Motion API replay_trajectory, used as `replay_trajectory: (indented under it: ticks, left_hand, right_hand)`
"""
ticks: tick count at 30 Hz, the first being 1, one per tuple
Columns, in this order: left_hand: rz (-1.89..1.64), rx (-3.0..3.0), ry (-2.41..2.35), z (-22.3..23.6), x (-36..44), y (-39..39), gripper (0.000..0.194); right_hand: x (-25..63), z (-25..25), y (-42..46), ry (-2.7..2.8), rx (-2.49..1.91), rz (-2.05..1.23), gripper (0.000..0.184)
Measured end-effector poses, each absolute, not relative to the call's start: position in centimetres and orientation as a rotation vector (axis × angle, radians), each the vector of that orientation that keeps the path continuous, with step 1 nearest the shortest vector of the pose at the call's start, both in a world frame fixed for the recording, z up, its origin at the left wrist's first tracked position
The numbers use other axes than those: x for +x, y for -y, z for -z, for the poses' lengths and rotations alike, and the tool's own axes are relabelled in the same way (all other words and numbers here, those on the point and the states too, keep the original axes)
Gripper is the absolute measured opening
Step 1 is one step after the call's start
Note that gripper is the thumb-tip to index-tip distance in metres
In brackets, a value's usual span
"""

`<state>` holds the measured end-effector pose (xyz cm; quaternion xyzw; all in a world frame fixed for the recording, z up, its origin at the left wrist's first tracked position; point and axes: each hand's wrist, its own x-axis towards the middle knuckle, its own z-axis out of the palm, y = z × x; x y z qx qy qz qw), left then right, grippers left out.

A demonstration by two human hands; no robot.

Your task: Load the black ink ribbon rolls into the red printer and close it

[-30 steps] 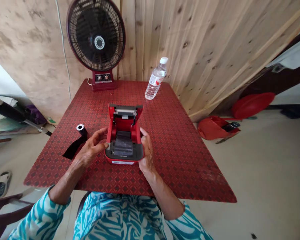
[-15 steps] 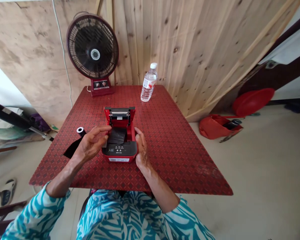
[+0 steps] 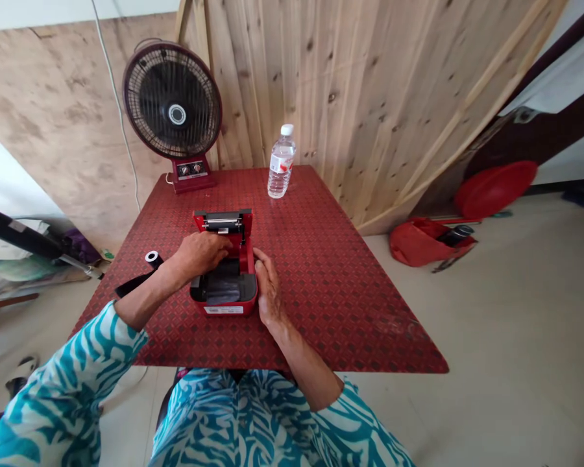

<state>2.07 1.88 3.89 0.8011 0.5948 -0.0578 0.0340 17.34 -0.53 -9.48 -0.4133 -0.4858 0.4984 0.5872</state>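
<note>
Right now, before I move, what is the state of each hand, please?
Left hand: cannot tell, fingers hidden in the open printer.
Right hand: open, resting against the printer's side.

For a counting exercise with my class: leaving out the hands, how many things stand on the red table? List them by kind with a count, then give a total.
Desk fan: 1
Plastic water bottle: 1
Open red printer: 1
Black roll: 1
Total: 4
</note>
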Motion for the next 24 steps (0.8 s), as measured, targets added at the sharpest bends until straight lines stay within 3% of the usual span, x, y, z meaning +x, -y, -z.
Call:
replay_trajectory:
  ticks: [7, 15, 19, 24]
  left_hand:
    - [0.386, 2.566, -1.642, -2.5, 2.7, -2.4, 0.031]
    - [0.315, 2.525, -1.467, -2.1, 2.3, -3.7, 0.025]
    - [0.222, 2.499, -1.497, -2.3, 2.1, -3.5, 0.032]
    - [-0.159, 2.525, -1.415, -4.1, 1.0, -1.2, 0.037]
  right_hand:
    - [17.4, 9.3, 0.4, 1.132, -0.972, -1.152, 0.043]
    - [17.4, 9.5, 0.4, 1.115, -0.977, -1.157, 0.043]
    - [17.4, 9.5, 0.4, 1.109, -0.975, -1.17, 0.042]
    - [17.5, 9.7, 0.4, 1.109, -0.955, -1.187, 0.043]
